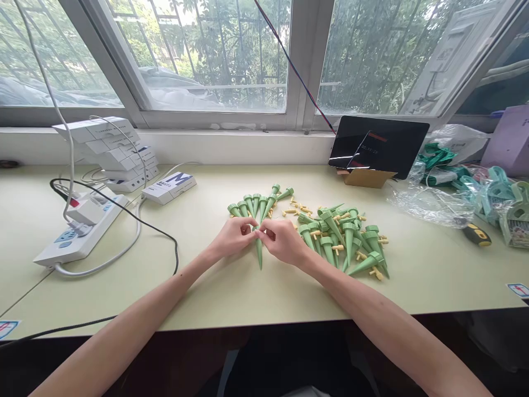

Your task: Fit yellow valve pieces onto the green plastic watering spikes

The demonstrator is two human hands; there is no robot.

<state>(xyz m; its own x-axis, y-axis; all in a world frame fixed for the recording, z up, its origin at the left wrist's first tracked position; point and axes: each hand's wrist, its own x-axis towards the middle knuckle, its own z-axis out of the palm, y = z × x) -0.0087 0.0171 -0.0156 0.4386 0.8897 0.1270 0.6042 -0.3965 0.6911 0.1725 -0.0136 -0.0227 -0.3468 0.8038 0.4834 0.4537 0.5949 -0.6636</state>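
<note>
Green spike (259, 258) in both hands (235, 236) (282, 240); box (170, 188) reads "M".

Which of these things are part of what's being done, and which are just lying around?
Seemingly part of it: green spike, pinched by left hand and right hand; other green spikes; yellow pieces.

Seemingly just lying about: power strip; stacked white boxes; yellow-and-black tool; teal plastic items.

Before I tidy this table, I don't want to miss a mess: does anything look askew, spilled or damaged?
The stack of white boxes at the back left looks askew: its boxes are staggered, not squared up. The green spikes beside the right hand lie jumbled, but I see no clear spill or damage.
</note>
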